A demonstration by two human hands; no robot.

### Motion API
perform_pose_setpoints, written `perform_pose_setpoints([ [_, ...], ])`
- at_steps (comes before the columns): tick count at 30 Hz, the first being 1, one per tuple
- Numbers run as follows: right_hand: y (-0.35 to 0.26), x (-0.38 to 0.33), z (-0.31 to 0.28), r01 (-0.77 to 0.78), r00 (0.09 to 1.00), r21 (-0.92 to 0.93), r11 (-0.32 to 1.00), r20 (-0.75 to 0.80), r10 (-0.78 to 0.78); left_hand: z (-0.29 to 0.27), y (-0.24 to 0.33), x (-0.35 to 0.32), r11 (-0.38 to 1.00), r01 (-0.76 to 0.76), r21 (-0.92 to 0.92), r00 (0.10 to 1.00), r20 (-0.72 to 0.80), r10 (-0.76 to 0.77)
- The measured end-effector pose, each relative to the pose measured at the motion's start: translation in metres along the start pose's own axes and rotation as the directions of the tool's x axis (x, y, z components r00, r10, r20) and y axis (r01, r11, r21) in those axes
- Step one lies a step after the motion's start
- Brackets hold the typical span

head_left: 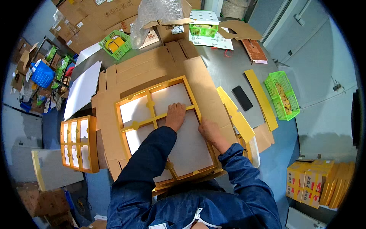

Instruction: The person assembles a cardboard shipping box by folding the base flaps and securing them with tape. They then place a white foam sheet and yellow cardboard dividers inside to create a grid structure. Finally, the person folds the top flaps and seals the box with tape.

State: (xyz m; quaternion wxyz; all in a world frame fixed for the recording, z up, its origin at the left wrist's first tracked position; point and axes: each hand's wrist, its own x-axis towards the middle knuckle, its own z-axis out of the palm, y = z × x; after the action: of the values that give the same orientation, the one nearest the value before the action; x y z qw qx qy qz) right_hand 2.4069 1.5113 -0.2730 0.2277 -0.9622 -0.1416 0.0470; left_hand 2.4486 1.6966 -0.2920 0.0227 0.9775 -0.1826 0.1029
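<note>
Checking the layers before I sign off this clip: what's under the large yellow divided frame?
Flattened cardboard spreads out around the yellow frame, so it probably lies beneath; the grey table shows farther out. Pale panels inside the frame hide whatever is directly under them.

Two bare hands are present: one left hand and one right hand. Divided yellow frames number two: one large frame and one small frame, the latter with six compartments. There are three green baskets, one phone, one brown book, one blue bag and one long yellow strip; the notched yellow pieces overlap and resist counting.
</note>
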Motion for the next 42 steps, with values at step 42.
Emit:
perform_pose_setpoints([
  [42,0.042,-0.037,-0.089,-0.026,0.929,0.393,0.919,-0.329,0.167,-0.052,-0.086,-0.265,0.652,0.612,-0.448,0.746,0.054,-0.663],
])
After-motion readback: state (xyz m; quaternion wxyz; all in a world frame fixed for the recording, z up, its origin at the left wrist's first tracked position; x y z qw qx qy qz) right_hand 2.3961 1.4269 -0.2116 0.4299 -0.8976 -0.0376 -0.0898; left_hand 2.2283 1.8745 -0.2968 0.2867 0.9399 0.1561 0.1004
